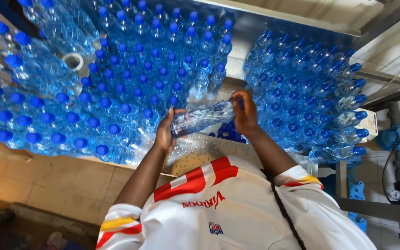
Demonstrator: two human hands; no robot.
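Observation:
A clear plastic water bottle [202, 118] lies sideways in the air between both my hands, just above the near edge of a metal table [195, 153]. My left hand [164, 133] grips its base end. My right hand [245, 112] is closed around the neck end, fingers over the blue cap. Upright blue-capped bottles [130, 78] stand packed together right behind my hands.
A pile of bottles lying on their sides [306, 92] fills the right. More bottles lean at the left [28, 69], beside a white tape roll [73, 61]. Loose blue caps [230, 132] lie below the held bottle. Pipes with blue fittings [396, 139] stand far right; tiled floor [47, 185] lower left.

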